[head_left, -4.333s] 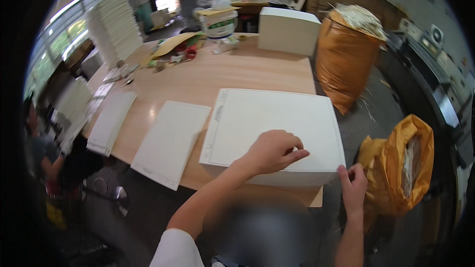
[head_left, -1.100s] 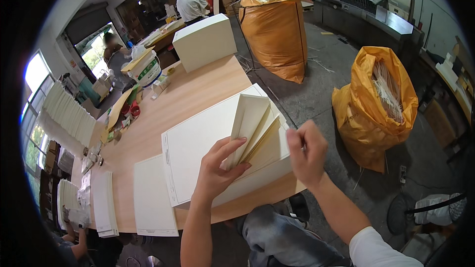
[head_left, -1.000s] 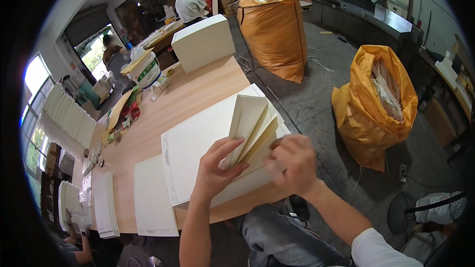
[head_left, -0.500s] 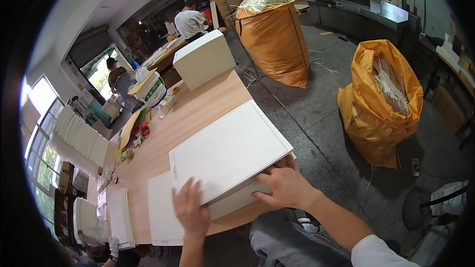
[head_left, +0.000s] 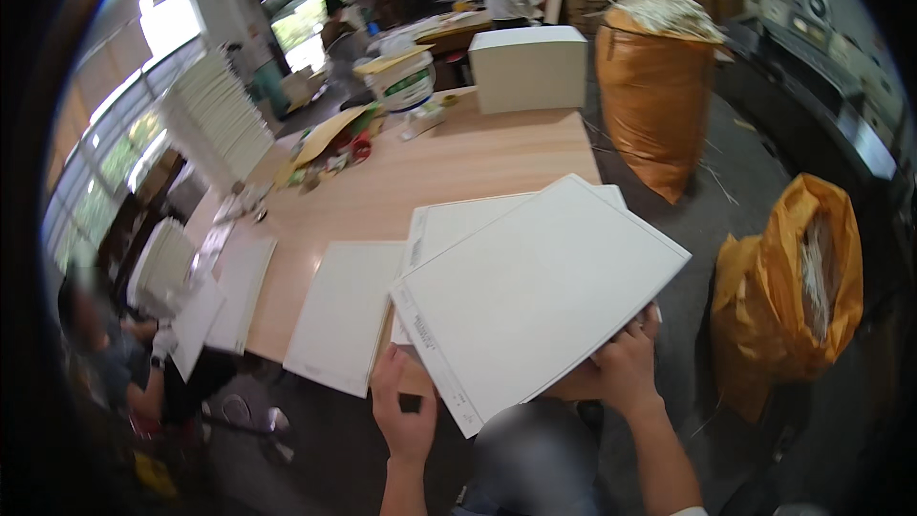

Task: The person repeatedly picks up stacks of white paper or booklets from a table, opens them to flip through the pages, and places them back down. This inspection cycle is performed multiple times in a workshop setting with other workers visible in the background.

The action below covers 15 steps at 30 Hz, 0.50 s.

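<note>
A large white printed sheet (head_left: 544, 277) lies slantwise above a white paper stack (head_left: 449, 215) at the table's near edge. My right hand (head_left: 630, 358) grips the sheet's right edge from below, some of its fingers hidden under it. At the left edge is my left hand (head_left: 403, 406), fingers curled round with a gap inside the loop; its fingertips are beside the stack's near corner, and what they pinch, if anything, cannot be made out. To the left, another pile of white sheets (head_left: 344, 306) rests on the wooden table (head_left: 497, 158).
At left a seated co-worker (head_left: 124, 354) with a gloved hand holds a sheet. A white block (head_left: 530, 72), a bucket (head_left: 401, 81) and a tall paper stack (head_left: 215, 115) stand farther off. Orange sacks (head_left: 659, 96) of paper strips are on the floor at right.
The top sheet has been turned and drawn toward me, uncovering part of the stack. My left hand has moved to its left edge. The view has swung left, bringing the co-worker in.
</note>
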Available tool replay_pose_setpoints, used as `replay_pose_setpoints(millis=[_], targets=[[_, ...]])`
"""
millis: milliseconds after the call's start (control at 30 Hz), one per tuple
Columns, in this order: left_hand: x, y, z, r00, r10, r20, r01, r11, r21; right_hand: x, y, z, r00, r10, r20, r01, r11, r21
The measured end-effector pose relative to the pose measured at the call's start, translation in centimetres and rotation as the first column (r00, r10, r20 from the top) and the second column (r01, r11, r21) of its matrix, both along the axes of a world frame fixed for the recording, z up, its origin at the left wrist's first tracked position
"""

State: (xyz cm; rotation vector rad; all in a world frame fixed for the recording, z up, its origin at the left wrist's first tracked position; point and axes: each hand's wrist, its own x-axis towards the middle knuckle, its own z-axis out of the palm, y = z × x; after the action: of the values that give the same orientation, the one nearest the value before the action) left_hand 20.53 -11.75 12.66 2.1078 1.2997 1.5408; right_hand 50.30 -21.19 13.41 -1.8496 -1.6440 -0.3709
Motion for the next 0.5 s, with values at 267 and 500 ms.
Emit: replay_pose_setpoints(millis=[267, 500], targets=[[1.0, 0.5, 0.6, 0.467, 0.061, 0.882, 0.863, 0.186, -0.47, 0.1, 0.6, -0.9, 0.995, 0.018, 0.093, -0.019, 1.0, 0.005], [-4.9, 1.7, 1.6, 0.411, 0.013, 0.911, 0.827, 0.416, -0.379, 0.0, 0.2, -0.2, 0.988, -0.009, 0.154, 0.016, 0.999, -0.045]])
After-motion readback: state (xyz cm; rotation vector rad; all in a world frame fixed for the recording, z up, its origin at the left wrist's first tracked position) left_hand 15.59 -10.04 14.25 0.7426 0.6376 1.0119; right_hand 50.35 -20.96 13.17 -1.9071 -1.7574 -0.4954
